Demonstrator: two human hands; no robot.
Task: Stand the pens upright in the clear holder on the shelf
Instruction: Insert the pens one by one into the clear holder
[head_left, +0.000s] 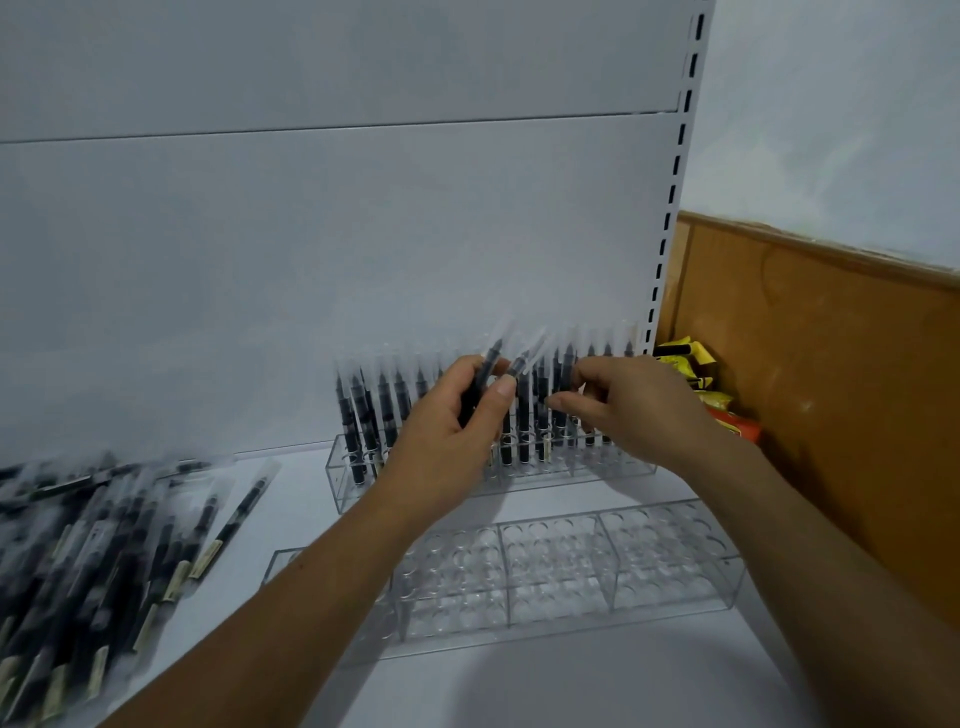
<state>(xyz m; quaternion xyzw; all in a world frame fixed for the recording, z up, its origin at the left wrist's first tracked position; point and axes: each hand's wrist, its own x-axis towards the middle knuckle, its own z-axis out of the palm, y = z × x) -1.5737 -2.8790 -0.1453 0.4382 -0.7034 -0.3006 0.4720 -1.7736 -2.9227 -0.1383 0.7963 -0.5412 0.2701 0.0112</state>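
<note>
Our left hand grips two wrapped pens, tips up & tilted, over the clear holder at the back of the shelf. A row of upright pens stands in that holder, behind both hands. Our right hand is just right of the left, fingers curled against the standing pens; can't tell if it holds one. A 2nd clear holder lies under our forearms. Well left of the left hand: a pile of loose wrapped pens. Snack packets sit just beyond the right.
</note>
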